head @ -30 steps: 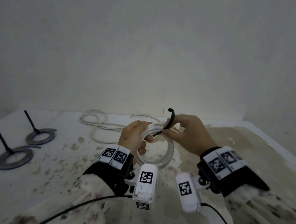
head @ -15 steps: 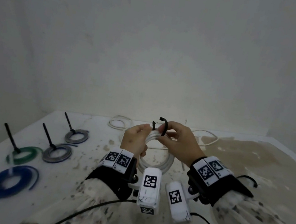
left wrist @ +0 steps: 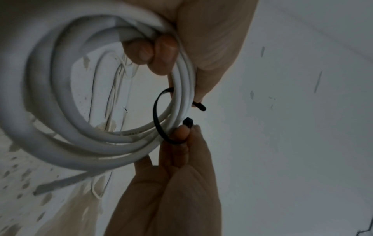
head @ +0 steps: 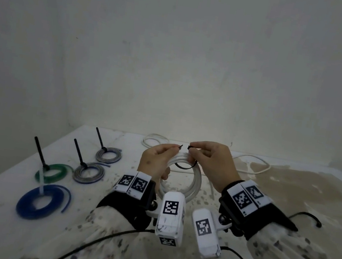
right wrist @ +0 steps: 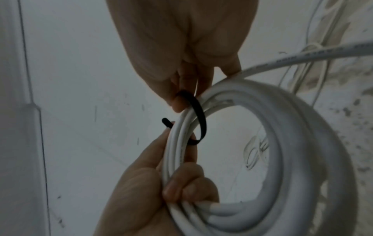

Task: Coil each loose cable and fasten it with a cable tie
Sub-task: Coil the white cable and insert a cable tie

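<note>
White coil (head: 189, 176) held up off the table (head: 6, 226), gripped by left hand (head: 156, 164), which also pinches tie (head: 184, 167) tip. Black tie looped under the strands, ends apart. Right hand (head: 211, 164) pinching the tie's head. Loose cable (head: 253, 166) further right.

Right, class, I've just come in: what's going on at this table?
A person is fastening a coiled white cable. The left hand grips the coil and pinches the pointed tail of a black plastic cable tie looped round it; the right hand pinches the tie's head. The ends are not yet joined. Four tied coils lie to the left.
</note>
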